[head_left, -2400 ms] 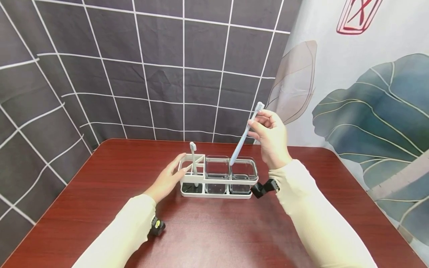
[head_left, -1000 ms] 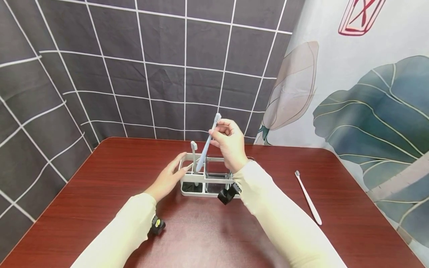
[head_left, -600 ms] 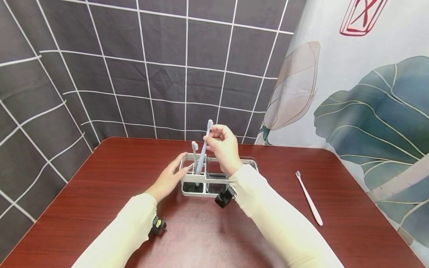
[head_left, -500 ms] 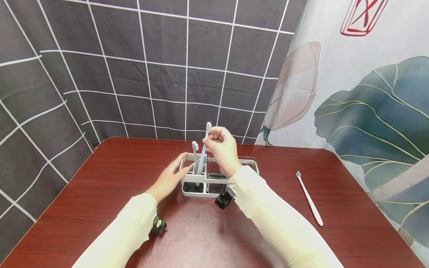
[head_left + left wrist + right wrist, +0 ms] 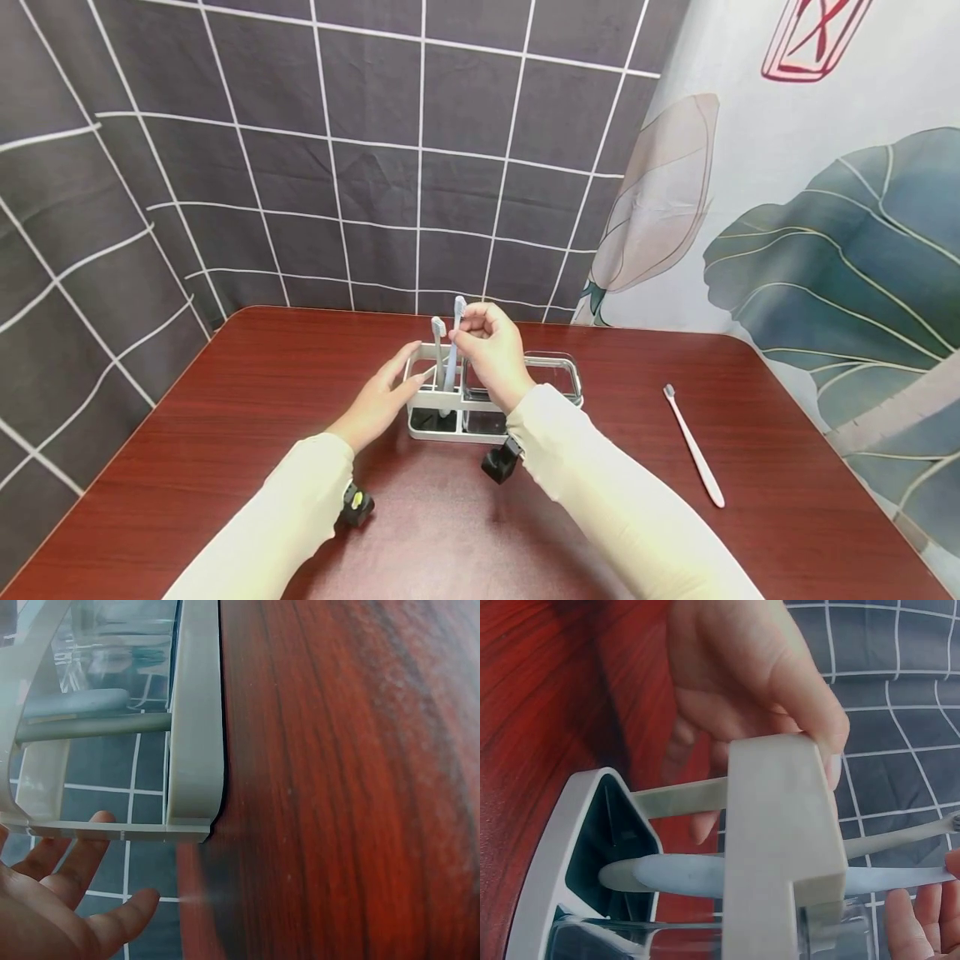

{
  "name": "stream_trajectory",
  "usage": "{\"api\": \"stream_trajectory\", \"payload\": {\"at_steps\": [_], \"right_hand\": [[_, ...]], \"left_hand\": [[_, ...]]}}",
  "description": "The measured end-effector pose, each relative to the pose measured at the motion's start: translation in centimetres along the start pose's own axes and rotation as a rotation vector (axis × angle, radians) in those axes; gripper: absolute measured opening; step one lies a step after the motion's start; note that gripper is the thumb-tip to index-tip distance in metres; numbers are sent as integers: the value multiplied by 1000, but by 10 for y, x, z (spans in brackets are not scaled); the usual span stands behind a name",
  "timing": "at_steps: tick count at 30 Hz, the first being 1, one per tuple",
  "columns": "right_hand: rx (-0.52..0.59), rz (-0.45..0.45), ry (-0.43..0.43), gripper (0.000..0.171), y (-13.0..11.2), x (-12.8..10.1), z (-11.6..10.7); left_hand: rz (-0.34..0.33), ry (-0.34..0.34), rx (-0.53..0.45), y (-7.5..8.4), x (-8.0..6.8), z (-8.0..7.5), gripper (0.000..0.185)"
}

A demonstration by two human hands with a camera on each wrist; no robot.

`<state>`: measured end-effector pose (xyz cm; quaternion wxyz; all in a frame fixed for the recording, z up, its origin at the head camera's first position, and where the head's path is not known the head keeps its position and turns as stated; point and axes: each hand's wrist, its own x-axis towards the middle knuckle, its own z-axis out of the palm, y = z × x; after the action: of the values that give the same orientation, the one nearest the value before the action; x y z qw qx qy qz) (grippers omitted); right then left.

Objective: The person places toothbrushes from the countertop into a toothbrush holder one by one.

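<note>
Two brushes now upright in rack [image 5: 442,408] on table [image 5: 225,467]: with right hand [image 5: 487,354] pinching blue brush [image 5: 452,350] near its head, lower straight, release once seated beside grey brush [image 5: 437,350], left hand [image 5: 375,404] flat against rack's end.

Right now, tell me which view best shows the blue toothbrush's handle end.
The right wrist view: the blue toothbrush reaches the holder floor. The head view shows only its upper part; the left wrist view, a blurred shape.
</note>
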<state>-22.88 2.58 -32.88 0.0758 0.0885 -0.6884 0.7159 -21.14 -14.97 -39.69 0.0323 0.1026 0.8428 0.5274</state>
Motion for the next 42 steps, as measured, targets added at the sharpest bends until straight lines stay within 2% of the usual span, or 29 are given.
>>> {"api": "stream_trajectory", "payload": {"at_steps": [22, 33, 42], "right_hand": [[-142, -18, -52, 17, 5, -9, -6], [-195, -2, -82, 17, 3, -8, -8], [-229, 20, -91, 20, 3, -7, -7]], "left_hand": [[2, -1, 4, 0, 0, 0, 59], [25, -9, 7, 1, -1, 0, 59], [19, -8, 9, 0, -1, 0, 60]]}}
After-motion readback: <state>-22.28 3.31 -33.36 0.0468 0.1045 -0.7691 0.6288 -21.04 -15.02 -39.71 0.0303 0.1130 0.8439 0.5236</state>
